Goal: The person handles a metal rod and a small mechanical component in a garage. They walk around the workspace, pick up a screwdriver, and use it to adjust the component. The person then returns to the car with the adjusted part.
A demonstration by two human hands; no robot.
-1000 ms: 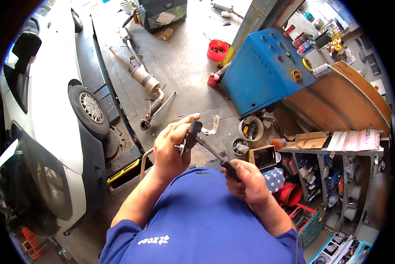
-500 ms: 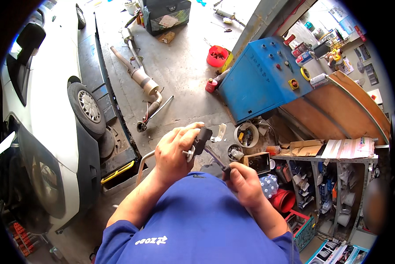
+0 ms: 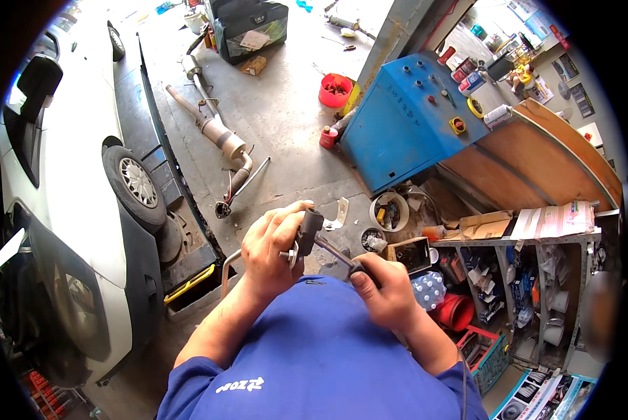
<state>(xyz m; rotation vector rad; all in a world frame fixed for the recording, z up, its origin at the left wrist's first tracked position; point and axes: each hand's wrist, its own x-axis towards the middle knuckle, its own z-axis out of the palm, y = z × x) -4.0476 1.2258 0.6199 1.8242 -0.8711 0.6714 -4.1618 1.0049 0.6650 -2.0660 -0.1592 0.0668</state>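
In front of my chest my left hand (image 3: 268, 248) is closed round a black block-shaped part (image 3: 309, 231) with a metal plate and bolt on its near side. My right hand (image 3: 391, 294) grips a screwdriver (image 3: 335, 251) by its dark handle, thumb along the top. The metal shaft slants up to the left and its end meets the black part; whether it is inserted or only touching, I cannot tell. A bent metal rod (image 3: 226, 269) shows beside my left wrist, and its upper end disappears behind the hand.
A white car (image 3: 83, 175) stands at the left beside a lift platform with a yellow edge (image 3: 190, 283). An exhaust pipe (image 3: 219, 136) lies on the floor ahead. At the right are a blue control cabinet (image 3: 405, 126), a white bucket (image 3: 389, 212) and a cluttered shelf (image 3: 517, 241).
My left hand and the black part have shifted slightly left and down in view. The screwdriver stays against the part, with its handle turned a little. The whole view has shifted slightly.
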